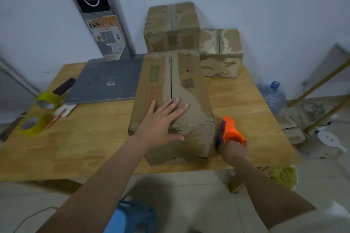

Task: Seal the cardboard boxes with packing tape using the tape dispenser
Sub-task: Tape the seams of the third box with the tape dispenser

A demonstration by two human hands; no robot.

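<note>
**Near box held flat, dispenser at its right**

Left hand (164, 119) lies flat, fingers spread, on near cardboard box (171, 104). Right hand (235, 147) grips orange tape dispenser (230, 131), just right of the box's near corner. Tape rolls (39, 111) sit far left on table (85, 138). Two boxes (191, 36) stand behind.

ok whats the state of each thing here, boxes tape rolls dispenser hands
front box: flaps closed, centre seam untaped along the part that shows
back left box: closed, tape strip over its seam
back right box: closed, tape unclear
tape dispenser: held beside the front box, off the seam
left hand: flat on the front box, fingers spread
right hand: grips the dispenser
two tape rolls: lying unused on the table
</note>
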